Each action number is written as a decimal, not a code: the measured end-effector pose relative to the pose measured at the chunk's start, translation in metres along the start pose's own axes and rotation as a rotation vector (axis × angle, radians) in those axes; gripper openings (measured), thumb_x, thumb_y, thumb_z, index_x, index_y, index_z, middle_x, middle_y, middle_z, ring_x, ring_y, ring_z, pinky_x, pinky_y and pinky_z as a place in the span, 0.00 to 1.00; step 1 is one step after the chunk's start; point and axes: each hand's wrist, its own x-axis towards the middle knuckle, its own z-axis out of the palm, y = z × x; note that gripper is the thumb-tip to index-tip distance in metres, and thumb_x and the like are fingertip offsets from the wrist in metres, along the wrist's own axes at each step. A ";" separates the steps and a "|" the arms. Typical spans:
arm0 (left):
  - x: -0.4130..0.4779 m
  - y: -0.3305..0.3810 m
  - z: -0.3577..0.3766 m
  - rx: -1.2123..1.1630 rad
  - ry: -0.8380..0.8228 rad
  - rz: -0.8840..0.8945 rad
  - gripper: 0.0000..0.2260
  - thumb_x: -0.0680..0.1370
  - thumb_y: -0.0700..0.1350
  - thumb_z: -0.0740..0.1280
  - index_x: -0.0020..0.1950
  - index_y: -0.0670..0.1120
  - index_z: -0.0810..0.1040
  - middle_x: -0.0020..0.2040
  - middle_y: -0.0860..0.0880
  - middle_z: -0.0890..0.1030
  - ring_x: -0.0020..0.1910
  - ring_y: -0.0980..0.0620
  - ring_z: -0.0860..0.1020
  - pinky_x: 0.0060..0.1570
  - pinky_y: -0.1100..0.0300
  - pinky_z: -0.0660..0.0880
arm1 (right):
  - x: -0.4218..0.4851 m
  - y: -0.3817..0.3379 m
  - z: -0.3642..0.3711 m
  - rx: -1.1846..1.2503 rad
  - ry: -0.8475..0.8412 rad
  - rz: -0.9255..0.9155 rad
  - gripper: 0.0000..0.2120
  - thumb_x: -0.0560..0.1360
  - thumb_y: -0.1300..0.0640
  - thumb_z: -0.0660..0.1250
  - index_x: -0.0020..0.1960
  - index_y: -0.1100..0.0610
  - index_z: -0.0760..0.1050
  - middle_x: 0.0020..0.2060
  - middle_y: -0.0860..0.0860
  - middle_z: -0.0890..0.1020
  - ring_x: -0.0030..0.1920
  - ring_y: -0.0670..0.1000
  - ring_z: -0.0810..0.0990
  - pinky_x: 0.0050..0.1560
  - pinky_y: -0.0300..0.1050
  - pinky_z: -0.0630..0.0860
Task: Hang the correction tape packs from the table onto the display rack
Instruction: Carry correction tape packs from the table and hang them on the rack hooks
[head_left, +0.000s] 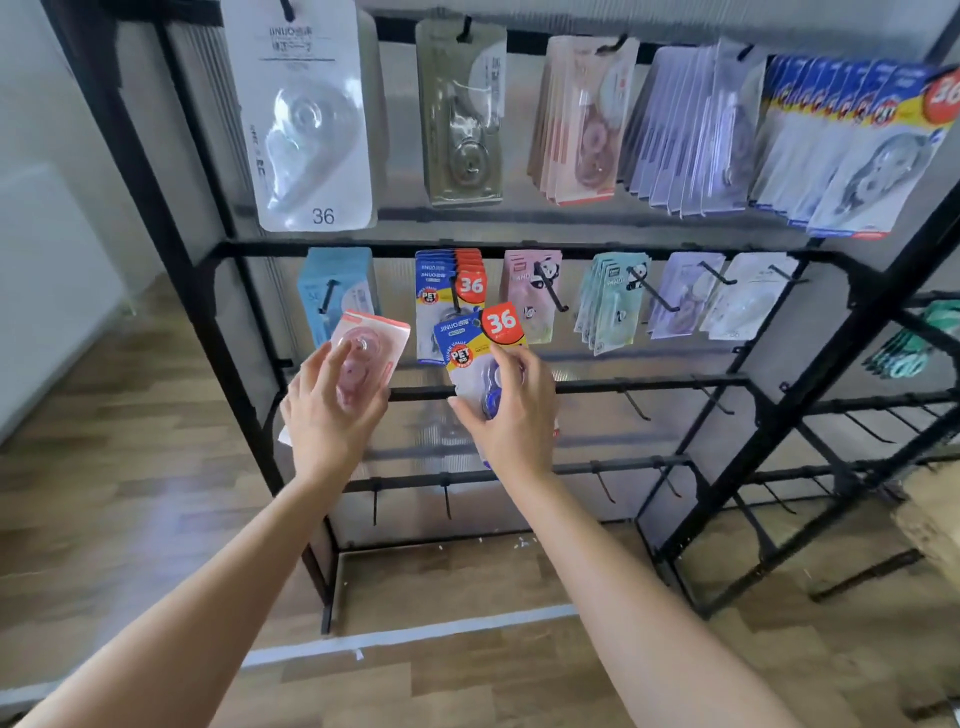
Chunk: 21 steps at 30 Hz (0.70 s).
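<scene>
Two bare forearms (208, 597) extend from the bottom edge toward the display rack (208, 291), a black metal frame standing on a wooden floor (104, 493) with a white tape line (405, 636) along its base. A cardboard box (930, 525) sits at the right edge. Bare hooks (636, 405) project from the two lower rails, behind and below both hands. The left hand (332, 410) grips a pink correction tape pack (371, 345) from below, fingers curled over its clear blister, thumb at its lower right edge. The right hand (511, 415) pinches a blue correction tape pack (475, 353) marked 36, fingers curled over the blister; the pack's top overlaps the hanging blue packs (441, 288) on the middle rail. That rail also carries light blue, pink, green, lilac and white packs. The top rail carries a large white pack (306, 119) and further rows of packs.
</scene>
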 end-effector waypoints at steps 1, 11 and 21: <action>0.004 0.000 0.002 0.004 0.004 0.002 0.26 0.72 0.47 0.73 0.69 0.49 0.73 0.69 0.47 0.71 0.68 0.44 0.68 0.66 0.50 0.58 | 0.002 -0.001 0.004 0.001 0.009 -0.009 0.30 0.65 0.48 0.77 0.62 0.61 0.74 0.57 0.59 0.76 0.57 0.59 0.74 0.55 0.52 0.73; 0.017 -0.009 0.017 0.019 0.023 -0.011 0.26 0.72 0.52 0.70 0.69 0.50 0.73 0.69 0.48 0.70 0.67 0.44 0.68 0.66 0.51 0.58 | 0.021 0.005 0.029 0.022 -0.008 -0.021 0.30 0.65 0.48 0.77 0.62 0.62 0.75 0.58 0.61 0.76 0.60 0.60 0.74 0.56 0.57 0.74; 0.022 -0.010 0.025 -0.004 0.033 -0.037 0.29 0.69 0.55 0.66 0.69 0.48 0.73 0.70 0.46 0.70 0.67 0.43 0.68 0.65 0.51 0.59 | 0.025 0.008 0.047 -0.013 -0.030 -0.007 0.31 0.63 0.46 0.78 0.62 0.58 0.76 0.58 0.60 0.75 0.60 0.60 0.73 0.53 0.58 0.74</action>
